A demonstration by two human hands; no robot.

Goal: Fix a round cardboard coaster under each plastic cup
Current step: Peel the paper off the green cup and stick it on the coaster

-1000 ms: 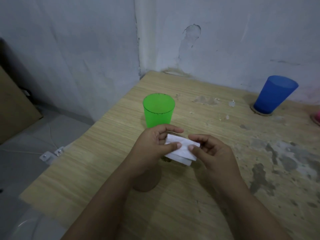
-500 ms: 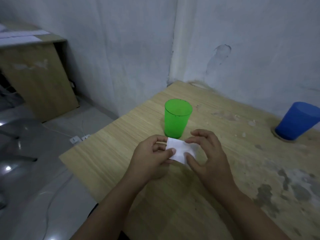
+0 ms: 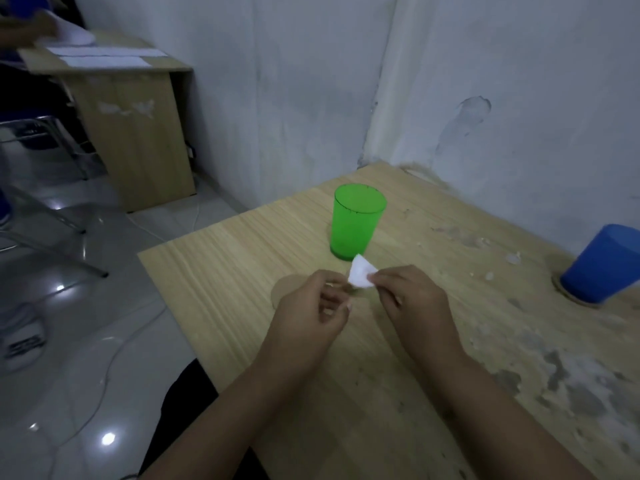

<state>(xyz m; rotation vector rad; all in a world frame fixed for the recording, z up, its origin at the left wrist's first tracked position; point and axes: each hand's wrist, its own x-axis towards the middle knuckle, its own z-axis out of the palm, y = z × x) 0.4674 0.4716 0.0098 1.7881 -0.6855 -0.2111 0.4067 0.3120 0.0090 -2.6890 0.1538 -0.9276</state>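
Observation:
A green plastic cup [image 3: 356,221] stands upside down on the wooden table [image 3: 225,278], with no coaster visible under it. Just in front of it my right hand [image 3: 412,306] pinches a small white piece of paper [image 3: 361,271]. My left hand [image 3: 311,317] is beside it with fingers curled, touching the paper's left edge. A round cardboard coaster [image 3: 285,289] lies flat on the table, partly hidden under my left hand. At the far right a blue plastic cup [image 3: 604,263] stands upside down and tilted on another cardboard coaster [image 3: 571,297].
The table sits in a corner against white walls; its left edge drops to a tiled floor with a white cable [image 3: 114,358]. A wooden desk [image 3: 138,133] with papers and a metal chair [image 3: 41,140] stand at the far left. The table's right part is stained.
The head camera has swung left and pulled back, showing more floor and the desk. The white paper looks smaller and now sits mainly in my right fingers, my hands slightly apart.

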